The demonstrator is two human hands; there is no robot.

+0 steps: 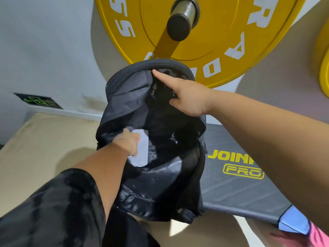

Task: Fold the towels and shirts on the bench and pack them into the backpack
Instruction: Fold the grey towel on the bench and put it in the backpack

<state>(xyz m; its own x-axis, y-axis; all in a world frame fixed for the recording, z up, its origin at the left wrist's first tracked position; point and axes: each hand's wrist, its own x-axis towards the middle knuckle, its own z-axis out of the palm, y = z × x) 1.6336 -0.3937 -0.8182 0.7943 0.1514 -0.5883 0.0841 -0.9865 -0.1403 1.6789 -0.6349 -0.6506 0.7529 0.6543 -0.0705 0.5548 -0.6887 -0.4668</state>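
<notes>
Fingers (163, 77) of the right hand (188, 98) hook the backpack (128, 93) rim open; left hand (127, 142) fingers grasp a pale towel (141, 154) inside.

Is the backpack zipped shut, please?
No, the backpack gapes open; the left hand holds a pale cloth inside, the right hand holds its rim.

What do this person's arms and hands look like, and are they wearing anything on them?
Both hands are bare: the left hand and the right hand show no gloves, rings or watch. The left arm comes out of a loose, shiny black sleeve that ends near the elbow. The right arm is uncovered along all that shows; no sleeve is in view on it.
</notes>
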